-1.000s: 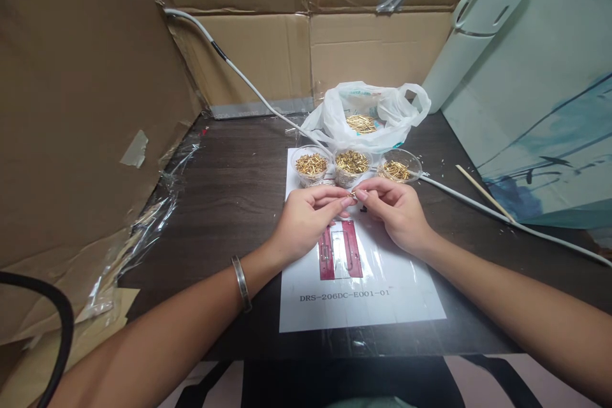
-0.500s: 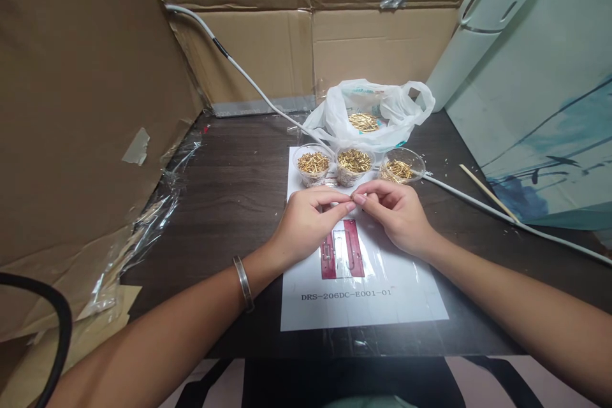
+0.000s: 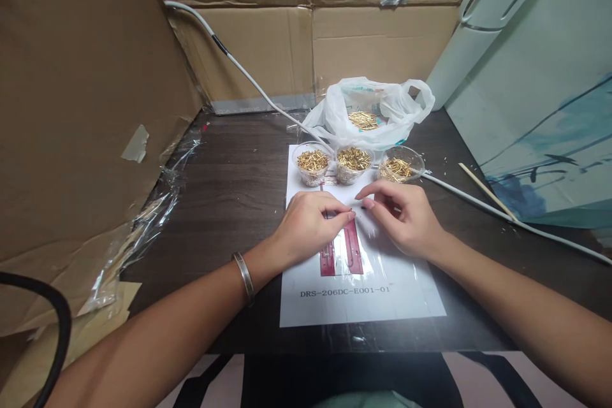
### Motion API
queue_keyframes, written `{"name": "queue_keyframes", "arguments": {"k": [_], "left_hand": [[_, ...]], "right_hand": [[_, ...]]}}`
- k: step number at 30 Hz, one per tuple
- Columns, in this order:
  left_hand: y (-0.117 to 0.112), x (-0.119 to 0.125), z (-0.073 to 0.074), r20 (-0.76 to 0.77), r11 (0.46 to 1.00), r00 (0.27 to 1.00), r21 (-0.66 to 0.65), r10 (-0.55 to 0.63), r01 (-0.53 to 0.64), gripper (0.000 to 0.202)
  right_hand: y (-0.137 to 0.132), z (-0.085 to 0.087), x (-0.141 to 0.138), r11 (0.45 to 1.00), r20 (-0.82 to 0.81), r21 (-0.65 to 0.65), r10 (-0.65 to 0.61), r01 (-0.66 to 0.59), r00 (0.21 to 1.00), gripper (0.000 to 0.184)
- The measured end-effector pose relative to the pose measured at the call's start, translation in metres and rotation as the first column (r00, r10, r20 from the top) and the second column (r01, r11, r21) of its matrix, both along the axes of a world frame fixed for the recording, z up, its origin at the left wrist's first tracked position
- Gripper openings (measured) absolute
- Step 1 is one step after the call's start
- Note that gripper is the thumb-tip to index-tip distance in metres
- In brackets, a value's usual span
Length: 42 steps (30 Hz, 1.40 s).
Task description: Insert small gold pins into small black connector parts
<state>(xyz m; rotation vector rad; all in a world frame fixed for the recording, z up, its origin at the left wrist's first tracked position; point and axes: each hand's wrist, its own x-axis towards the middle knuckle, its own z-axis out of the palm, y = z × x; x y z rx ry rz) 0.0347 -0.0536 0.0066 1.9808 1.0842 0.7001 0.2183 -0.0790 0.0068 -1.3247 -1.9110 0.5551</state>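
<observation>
My left hand [image 3: 313, 227] rests on a white printed sheet [image 3: 363, 296], thumb and forefinger pinched together over something too small to make out. My right hand [image 3: 406, 217] hovers just right of it, fingers loosely curled, forefinger stretched toward the left fingertips; whether it holds anything I cannot make out. Under both hands lies a red fixture [image 3: 343, 257] on the sheet. Just beyond the hands stand three clear cups of small gold metal parts: left cup [image 3: 312, 164], middle cup [image 3: 354, 161], right cup [image 3: 398, 167].
A white plastic bag [image 3: 373, 111] holding more gold parts sits behind the cups. A white cable [image 3: 502, 215] and a thin wooden stick [image 3: 482, 191] cross the dark table [image 3: 229, 191] at right. Cardboard walls [image 3: 71, 89] enclose left and back; a pale panel [image 3: 540, 89] stands right.
The two hands were pinched together at the fingertips; now they have drawn slightly apart and the left hand has sunk lower onto the sheet.
</observation>
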Motion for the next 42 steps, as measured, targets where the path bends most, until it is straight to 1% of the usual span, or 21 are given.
{"name": "queue_keyframes", "arguments": {"k": [2,3,5,6,8,10,12,14,16,18,21,23,26,29,36,42], "left_hand": [[0.0000,0.0004,0.0002,-0.026,1.000,0.999,0.016,-0.019,0.019,0.012],[-0.0001,0.0005,0.0001,-0.039,0.999,0.999,0.023,-0.027,0.028,0.013],[-0.0002,0.0005,-0.0001,-0.062,0.999,0.997,0.034,-0.038,0.040,0.014],[-0.0002,0.0004,-0.0003,-0.070,0.998,0.997,0.036,-0.043,0.045,0.014],[-0.0003,0.0001,-0.0006,-0.079,0.998,0.996,0.040,-0.050,0.053,0.014],[-0.0005,-0.0002,-0.0008,-0.083,0.997,0.995,0.046,-0.050,0.054,0.013],[-0.0007,-0.0004,-0.0008,-0.087,0.997,0.995,0.048,-0.049,0.053,0.013],[-0.0008,-0.0006,-0.0007,-0.090,0.998,0.995,0.043,-0.050,0.054,0.013],[-0.0007,-0.0008,-0.0009,-0.092,0.998,0.994,0.035,-0.052,0.055,0.013],[-0.0005,-0.0011,-0.0015,-0.095,0.998,0.994,0.029,-0.051,0.054,0.013],[0.0000,-0.0012,-0.0025,-0.091,0.998,0.994,0.031,-0.053,0.056,0.014],[0.0000,-0.0012,-0.0026,-0.088,0.998,0.994,0.030,-0.058,0.061,0.014],[-0.0004,-0.0014,-0.0017,-0.102,0.997,0.993,0.027,-0.065,0.068,0.016],[-0.0009,-0.0019,-0.0006,-0.113,0.997,0.992,0.025,-0.063,0.067,0.017],[-0.0005,-0.0016,-0.0014,-0.094,0.997,0.993,0.031,-0.065,0.068,0.018],[-0.0008,-0.0016,-0.0013,-0.104,0.998,0.993,0.033,-0.056,0.060,0.015]], "right_hand": [[-0.0017,0.0023,0.0013,0.996,0.160,-0.018,-0.087,0.092,0.983,0.015],[-0.0025,0.0030,0.0015,0.991,0.264,-0.039,-0.116,0.130,0.958,0.015],[-0.0036,0.0036,0.0008,0.979,0.449,-0.089,-0.127,0.186,0.884,0.014],[-0.0040,0.0039,0.0001,0.974,0.512,-0.109,-0.118,0.201,0.851,0.014],[-0.0046,0.0046,-0.0014,0.965,0.571,-0.132,-0.113,0.226,0.813,0.015],[-0.0052,0.0052,-0.0022,0.959,0.578,-0.144,-0.118,0.244,0.807,0.020],[-0.0057,0.0052,-0.0021,0.959,0.563,-0.157,-0.110,0.237,0.819,0.020],[-0.0058,0.0044,-0.0015,0.963,0.544,-0.159,-0.099,0.219,0.833,0.017],[-0.0056,0.0031,-0.0009,0.971,0.504,-0.135,-0.106,0.200,0.857,0.014],[-0.0054,0.0019,-0.0008,0.981,0.402,-0.095,-0.116,0.167,0.908,0.015],[-0.0057,0.0011,-0.0019,0.990,0.154,-0.083,-0.098,0.112,0.983,0.016],[-0.0065,0.0007,-0.0027,0.989,0.021,-0.119,-0.082,0.084,0.996,0.016],[-0.0076,-0.0002,-0.0031,0.981,-0.077,-0.187,-0.063,0.048,0.995,0.013],[-0.0072,-0.0005,-0.0026,0.975,-0.090,-0.219,-0.059,0.038,0.994,0.013],[-0.0049,0.0009,-0.0025,0.979,-0.083,-0.202,-0.020,0.003,0.996,0.012],[-0.0072,-0.0009,-0.0012,0.958,-0.108,-0.278,-0.101,0.068,0.989,0.014]]}}
